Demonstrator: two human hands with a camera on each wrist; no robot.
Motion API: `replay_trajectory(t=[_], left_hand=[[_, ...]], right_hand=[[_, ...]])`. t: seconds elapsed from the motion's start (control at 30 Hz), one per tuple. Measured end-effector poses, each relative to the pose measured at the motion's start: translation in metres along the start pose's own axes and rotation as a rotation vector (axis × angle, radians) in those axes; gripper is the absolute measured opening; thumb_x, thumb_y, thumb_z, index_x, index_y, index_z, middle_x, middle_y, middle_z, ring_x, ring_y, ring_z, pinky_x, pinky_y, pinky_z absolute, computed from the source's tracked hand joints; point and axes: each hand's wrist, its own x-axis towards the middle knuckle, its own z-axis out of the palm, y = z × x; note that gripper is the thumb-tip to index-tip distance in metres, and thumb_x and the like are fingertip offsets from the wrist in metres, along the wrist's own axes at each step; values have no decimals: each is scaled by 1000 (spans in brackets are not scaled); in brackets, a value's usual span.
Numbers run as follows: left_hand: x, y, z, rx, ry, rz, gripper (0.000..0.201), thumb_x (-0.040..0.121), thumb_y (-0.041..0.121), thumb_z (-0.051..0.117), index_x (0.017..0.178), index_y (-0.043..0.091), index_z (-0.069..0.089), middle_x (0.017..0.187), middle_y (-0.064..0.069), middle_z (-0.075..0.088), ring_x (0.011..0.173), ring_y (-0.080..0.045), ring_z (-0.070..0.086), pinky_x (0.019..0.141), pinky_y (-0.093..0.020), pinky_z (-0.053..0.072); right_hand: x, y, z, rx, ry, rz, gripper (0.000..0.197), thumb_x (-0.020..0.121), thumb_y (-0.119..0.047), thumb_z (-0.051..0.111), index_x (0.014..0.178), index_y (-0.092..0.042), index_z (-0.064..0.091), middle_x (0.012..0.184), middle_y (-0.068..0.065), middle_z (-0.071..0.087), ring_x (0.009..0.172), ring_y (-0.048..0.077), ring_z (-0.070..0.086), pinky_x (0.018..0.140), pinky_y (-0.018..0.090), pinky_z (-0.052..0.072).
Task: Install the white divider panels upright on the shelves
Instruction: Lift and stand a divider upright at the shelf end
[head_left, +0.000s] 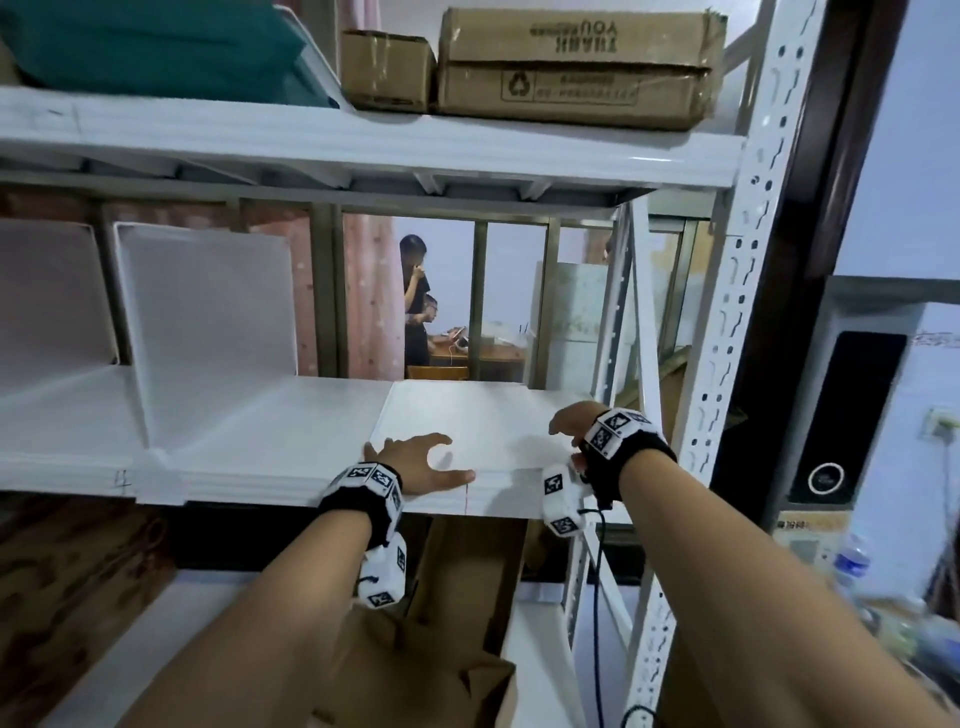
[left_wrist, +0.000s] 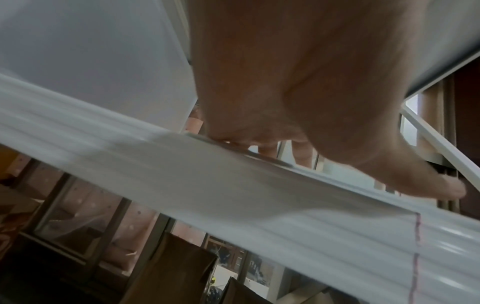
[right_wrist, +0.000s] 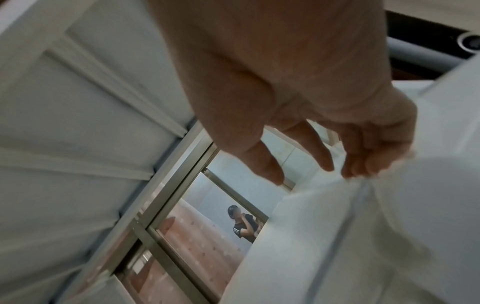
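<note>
Head view, lower centre: left hand (head_left: 421, 464) rests spread on flat white panel (head_left: 488, 415); right hand (head_left: 574, 423), loosely released, touches its edge. Lift evenly, both hands, keeping it square.

Flat panel (head_left: 483, 421) on shelf (head_left: 249, 483), right of upright panel (head_left: 208, 306).

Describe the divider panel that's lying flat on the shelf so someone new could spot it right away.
Find the white metal rack and its middle shelf. At the shelf's right end, between the left hand and right hand, lies the flat divider panel. Unlike the upright divider panels to its left, it lies flat.
</note>
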Motion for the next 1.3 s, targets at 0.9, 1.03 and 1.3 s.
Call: replay_trajectory(t=[0.9, 1.03, 1.3], left_hand=[[13, 94, -7, -622, 115, 369, 77, 96, 15, 50, 155, 28, 2, 159, -3, 24, 143, -26, 30, 113, -33, 27], [14, 91, -10, -684, 79, 425, 82, 94, 12, 56, 155, 27, 4, 158, -2, 25, 142, -22, 30, 105, -23, 27], [4, 107, -9, -676, 91, 581, 89, 91, -1, 51, 154, 29, -3, 155, -13, 29, 131, -33, 43, 97, -28, 36]], right_hand=[[-30, -68, 3, 677, 151, -271, 72, 90, -8, 59, 150, -30, 27, 112, 17, 67, 89, 35, 70, 74, 54, 59], [-21, -71, 1, 524, 246, -283, 67, 86, -9, 44, 147, -35, 32, 104, 15, 66, 86, 36, 70, 70, 53, 60], [-31, -70, -9, 455, 508, -367, 42, 87, -10, 49, 128, -19, 44, 105, 6, 65, 82, 21, 66, 67, 32, 59]])
